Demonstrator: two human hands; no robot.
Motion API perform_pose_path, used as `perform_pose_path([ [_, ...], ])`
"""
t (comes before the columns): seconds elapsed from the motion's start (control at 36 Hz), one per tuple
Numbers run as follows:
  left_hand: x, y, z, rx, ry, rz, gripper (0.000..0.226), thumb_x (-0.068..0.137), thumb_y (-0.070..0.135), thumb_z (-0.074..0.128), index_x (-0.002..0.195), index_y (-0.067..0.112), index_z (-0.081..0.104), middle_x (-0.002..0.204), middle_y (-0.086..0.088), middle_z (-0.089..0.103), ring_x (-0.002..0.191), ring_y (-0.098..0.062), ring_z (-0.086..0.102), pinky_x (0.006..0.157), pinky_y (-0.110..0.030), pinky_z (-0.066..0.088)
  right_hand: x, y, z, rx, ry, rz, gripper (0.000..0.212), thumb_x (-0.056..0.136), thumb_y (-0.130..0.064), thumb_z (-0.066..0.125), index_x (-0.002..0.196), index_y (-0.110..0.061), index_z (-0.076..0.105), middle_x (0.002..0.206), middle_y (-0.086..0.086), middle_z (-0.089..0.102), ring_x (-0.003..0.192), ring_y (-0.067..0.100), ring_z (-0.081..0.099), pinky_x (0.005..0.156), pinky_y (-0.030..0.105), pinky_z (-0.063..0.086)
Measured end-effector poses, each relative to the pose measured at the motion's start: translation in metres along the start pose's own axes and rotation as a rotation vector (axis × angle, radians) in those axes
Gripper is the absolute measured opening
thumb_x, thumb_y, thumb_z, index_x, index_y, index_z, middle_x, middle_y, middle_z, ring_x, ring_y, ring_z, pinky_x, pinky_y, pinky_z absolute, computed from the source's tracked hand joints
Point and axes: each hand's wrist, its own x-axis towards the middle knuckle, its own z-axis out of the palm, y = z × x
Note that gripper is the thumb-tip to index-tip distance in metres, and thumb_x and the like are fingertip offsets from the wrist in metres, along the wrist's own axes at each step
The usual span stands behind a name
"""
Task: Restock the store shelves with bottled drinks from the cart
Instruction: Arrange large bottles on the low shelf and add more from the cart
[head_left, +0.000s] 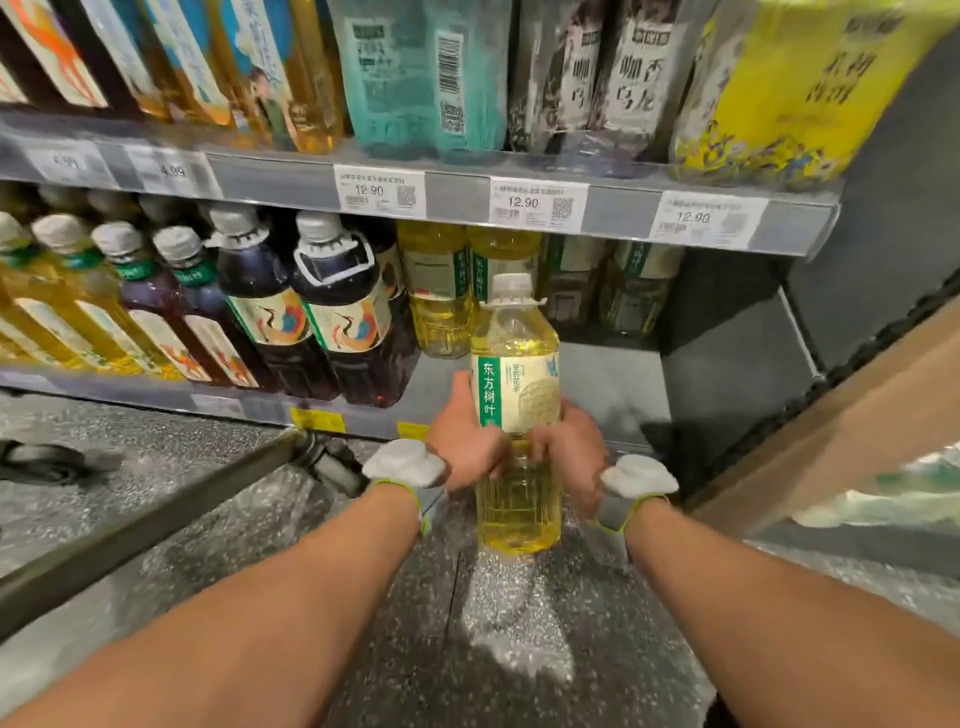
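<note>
The big clear plastic bottle of yellow tea (517, 395), with its white cap and green-and-cream label, is held upright in the air, just in front of the grey bottom shelf (613, 384). It is gripped round its middle from both sides. The left hand (467, 441) is at 9 o'clock of it and the right hand (571, 447) at 3 o'clock, with fingers curled on the plastic.

The bottle looks heavy and smooth, so it could be dropped if the grip is let loose. The dark brown bottles with white caps (343, 322) at 10 o'clock could be knocked over by a swing to the left. The cap could be bumped on the grey upper shelf edge (467, 197) at 12 o'clock.

A bare spot on the shelf is seen at 2 o'clock. More yellow bottles (441, 291) are stood behind at 12 o'clock. A brown cardboard box (857, 415) is close at 3 o'clock, and a grey metal bar (145, 519) is seen at 8 o'clock.
</note>
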Motion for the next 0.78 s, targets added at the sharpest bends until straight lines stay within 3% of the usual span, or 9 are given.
perform_pose_path([
  [0.08, 0.010, -0.004, -0.003, 0.083, 0.024, 0.077, 0.067, 0.055, 0.011, 0.063, 0.116, 0.023, 0.038, 0.084, -0.006, 0.064, 0.063, -0.024, 0.061, 0.053, -0.036, 0.049, 0.011, 0.000, 0.002, 0.023, 0.004, -0.036, 0.063, 0.033, -0.008, 0.053, 0.095, -0.006, 0.064, 0.088, -0.003, 0.073, 0.082, 0.020, 0.066, 0.048, 0.020, 0.048],
  [0.17, 0.019, -0.005, -0.006, 0.120, 0.065, 0.132, 0.060, 0.062, 0.021, 0.063, 0.115, 0.028, 0.037, 0.084, 0.005, 0.064, 0.077, -0.017, 0.066, 0.061, -0.033, 0.054, 0.021, 0.000, 0.003, 0.010, 0.014, -0.052, 0.061, 0.032, -0.009, 0.055, 0.093, -0.013, 0.064, 0.083, -0.007, 0.073, 0.082, 0.025, 0.067, 0.046, 0.022, 0.046],
  [0.25, 0.024, -0.004, -0.004, 0.118, 0.113, 0.185, 0.062, 0.055, 0.013, 0.064, 0.104, 0.032, 0.033, 0.077, 0.008, 0.063, 0.071, -0.018, 0.065, 0.050, -0.029, 0.047, 0.031, -0.003, 0.002, 0.004, 0.018, -0.096, 0.061, 0.029, -0.008, 0.056, 0.088, -0.020, 0.064, 0.079, -0.015, 0.073, 0.086, 0.018, 0.066, 0.052, 0.025, 0.048],
  [0.31, 0.027, -0.002, -0.004, 0.092, 0.136, 0.234, 0.065, 0.048, 0.012, 0.063, 0.099, 0.035, 0.030, 0.077, 0.012, 0.061, 0.067, -0.007, 0.062, 0.046, -0.019, 0.042, 0.037, -0.007, 0.001, 0.013, 0.030, -0.138, 0.062, 0.027, -0.009, 0.056, 0.086, -0.025, 0.066, 0.081, -0.018, 0.073, 0.090, 0.018, 0.067, 0.058, 0.031, 0.052],
  [0.36, 0.030, 0.003, -0.007, 0.072, 0.163, 0.272, 0.070, 0.044, 0.012, 0.063, 0.099, 0.039, 0.029, 0.081, 0.014, 0.062, 0.068, 0.001, 0.060, 0.045, -0.014, 0.040, 0.041, -0.012, 0.000, 0.052, 0.015, -0.187, 0.067, 0.026, -0.007, 0.056, 0.091, -0.021, 0.067, 0.089, -0.006, 0.076, 0.095, 0.027, 0.068, 0.067, 0.043, 0.059],
  [0.44, 0.034, 0.006, -0.009, 0.076, 0.174, 0.312, 0.077, 0.044, 0.012, 0.065, 0.107, 0.036, 0.030, 0.088, 0.012, 0.063, 0.074, -0.003, 0.059, 0.047, -0.019, 0.043, 0.047, -0.017, 0.000, 0.110, -0.025, -0.244, 0.078, 0.028, 0.001, 0.055, 0.105, -0.009, 0.063, 0.102, 0.012, 0.074, 0.104, 0.036, 0.067, 0.074, 0.058, 0.058],
  [0.58, 0.032, 0.001, -0.009, 0.093, 0.217, 0.389, 0.074, 0.047, 0.009, 0.069, 0.105, 0.033, 0.030, 0.081, 0.013, 0.061, 0.071, 0.001, 0.057, 0.046, -0.011, 0.039, 0.048, -0.018, 0.001, 0.131, -0.070, -0.260, 0.082, 0.027, 0.007, 0.052, 0.108, -0.007, 0.060, 0.106, 0.010, 0.073, 0.108, 0.031, 0.066, 0.063, 0.046, 0.061],
  [0.69, 0.027, -0.006, -0.007, 0.094, 0.240, 0.497, 0.073, 0.045, 0.010, 0.070, 0.099, 0.035, 0.028, 0.080, 0.015, 0.057, 0.073, 0.014, 0.057, 0.050, -0.007, 0.037, 0.042, -0.019, -0.005, 0.073, -0.121, -0.300, 0.080, 0.035, 0.015, 0.052, 0.110, -0.013, 0.059, 0.105, 0.005, 0.074, 0.106, 0.029, 0.066, 0.051, 0.036, 0.054],
  [0.78, 0.026, -0.010, -0.006, 0.097, 0.257, 0.518, 0.070, 0.049, 0.013, 0.070, 0.100, 0.036, 0.029, 0.081, 0.013, 0.058, 0.076, 0.006, 0.059, 0.053, -0.010, 0.039, 0.036, -0.023, -0.008, 0.077, -0.156, -0.321, 0.085, 0.040, 0.027, 0.048, 0.116, -0.009, 0.058, 0.105, 0.008, 0.074, 0.103, 0.030, 0.069, 0.049, 0.038, 0.054],
])
